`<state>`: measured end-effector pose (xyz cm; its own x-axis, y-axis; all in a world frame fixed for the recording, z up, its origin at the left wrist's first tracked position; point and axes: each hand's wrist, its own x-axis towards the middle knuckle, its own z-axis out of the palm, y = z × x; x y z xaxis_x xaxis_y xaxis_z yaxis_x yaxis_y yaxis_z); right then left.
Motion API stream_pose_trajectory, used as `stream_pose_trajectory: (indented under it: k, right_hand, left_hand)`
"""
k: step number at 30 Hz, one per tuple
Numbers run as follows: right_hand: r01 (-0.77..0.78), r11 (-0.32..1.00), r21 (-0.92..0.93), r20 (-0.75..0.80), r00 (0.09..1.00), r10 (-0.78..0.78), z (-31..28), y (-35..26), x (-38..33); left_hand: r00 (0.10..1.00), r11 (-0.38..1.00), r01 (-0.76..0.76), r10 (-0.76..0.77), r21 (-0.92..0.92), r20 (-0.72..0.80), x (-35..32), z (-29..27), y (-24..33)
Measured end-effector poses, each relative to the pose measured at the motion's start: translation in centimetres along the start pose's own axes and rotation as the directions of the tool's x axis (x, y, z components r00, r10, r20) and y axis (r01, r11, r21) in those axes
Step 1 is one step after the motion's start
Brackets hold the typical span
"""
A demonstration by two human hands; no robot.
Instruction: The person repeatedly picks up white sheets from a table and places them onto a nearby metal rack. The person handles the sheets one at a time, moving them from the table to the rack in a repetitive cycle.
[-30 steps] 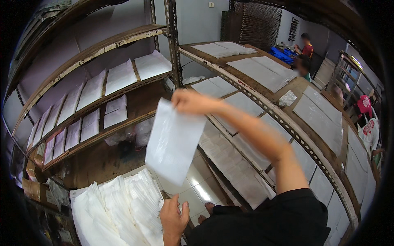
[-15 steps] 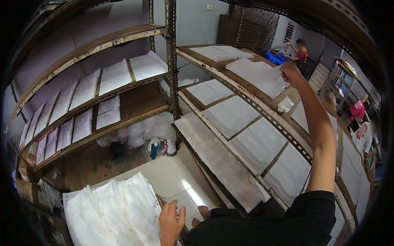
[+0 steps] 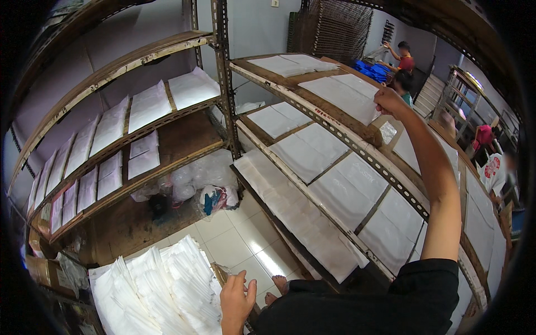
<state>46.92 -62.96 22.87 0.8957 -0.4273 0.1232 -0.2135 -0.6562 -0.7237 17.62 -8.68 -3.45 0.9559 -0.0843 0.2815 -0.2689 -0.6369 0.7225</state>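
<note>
My right arm stretches up to the upper shelf (image 3: 368, 134) on the right. There my right hand (image 3: 389, 103) is closed at the right corner of a flat stack of thin white sheets (image 3: 343, 92), its fingertips pinched on the edge of a white sheet. Low in the view, my left hand (image 3: 237, 301) hangs with fingers slightly bent and thumb apart, holding nothing. Beside it, to the left, lies a big fanned heap of white sheets (image 3: 159, 285). Whether the sheets are paper or plastic, I cannot tell.
Metal-framed shelves with more white stacks (image 3: 149, 106) stand on the left. Lower right shelves hold further stacks (image 3: 349, 190). Clear plastic bags (image 3: 195, 176) lie under the left rack. A small clear packet (image 3: 387, 132) sits near my right hand. Other people (image 3: 406, 61) are in the background.
My view has shifted slightly. My right hand remains at the stack's corner, its fingers lower against the edge. A second person in green has come into sight behind it. My left hand stays free.
</note>
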Motion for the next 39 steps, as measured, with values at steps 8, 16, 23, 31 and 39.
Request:
stream_pose_trajectory:
  k: [8,16,23,31,39]
  right_hand:
    - [0.127,0.983,-0.13,-0.018,0.991,-0.13,0.1,1.6,1.5]
    - [0.312,0.813,-0.491,-0.006,0.932,-0.362,0.1,2.8,2.3]
    - [0.353,0.756,-0.551,0.05,0.918,-0.393,0.0,2.1,1.7]
    - [0.694,0.69,-0.205,0.116,0.717,-0.687,3.8,-12.7,-1.9]
    - [0.808,0.425,0.408,0.303,0.32,-0.898,17.8,-27.3,-17.9]
  left_hand:
    - [0.999,1.0,0.025,-0.025,0.009,0.038,-0.2,0.3,0.1]
    - [0.999,1.0,0.02,-0.02,0.016,0.05,-0.4,0.4,0.1]
    - [0.999,1.0,0.029,-0.029,0.009,0.042,-0.6,0.5,0.1]
    - [1.0,0.997,0.024,-0.025,0.079,0.007,-1.0,-0.5,0.6]
    - [0.988,0.974,0.06,-0.027,0.219,-0.149,-4.4,-2.0,0.4]
